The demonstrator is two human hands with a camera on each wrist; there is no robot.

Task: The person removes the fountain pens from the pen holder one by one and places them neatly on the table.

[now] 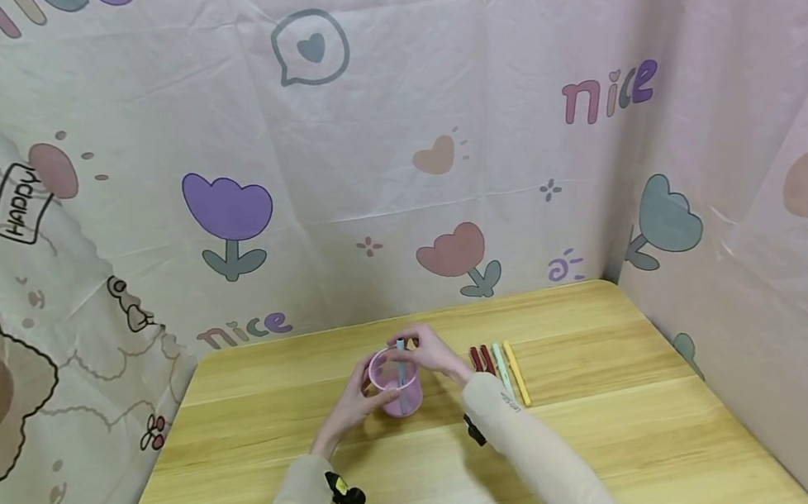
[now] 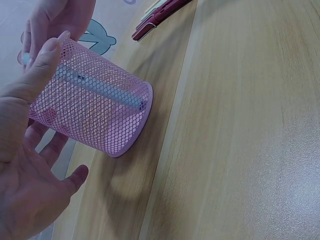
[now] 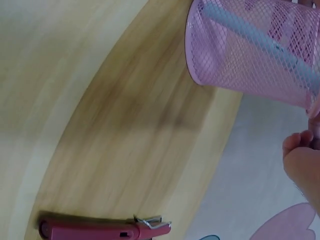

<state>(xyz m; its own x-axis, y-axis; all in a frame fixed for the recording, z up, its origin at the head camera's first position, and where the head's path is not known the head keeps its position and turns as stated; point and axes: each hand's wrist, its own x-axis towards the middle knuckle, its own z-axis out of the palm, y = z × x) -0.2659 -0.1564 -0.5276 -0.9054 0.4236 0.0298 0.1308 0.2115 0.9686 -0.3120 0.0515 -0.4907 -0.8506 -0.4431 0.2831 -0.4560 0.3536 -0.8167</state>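
Observation:
A pink mesh pen holder (image 1: 411, 402) is gripped by my left hand (image 1: 350, 405), thumb on the near side of the rim and fingers round the far side. Inside it stands a light blue pen (image 2: 102, 89), its lower end near the base, seen through the mesh in both wrist views. My right hand (image 1: 426, 352) pinches the pen's upper end at the holder's mouth. In the right wrist view only part of that hand shows, at the right edge. Whether the holder's base touches the table is hard to tell.
To the right of the holder, two dark red pens (image 1: 489, 359), a mint green pen (image 1: 503, 369) and a yellow pen (image 1: 517, 373) lie side by side on the wooden table (image 1: 260, 435). A patterned cloth (image 1: 361, 140) hangs behind the table and along its sides.

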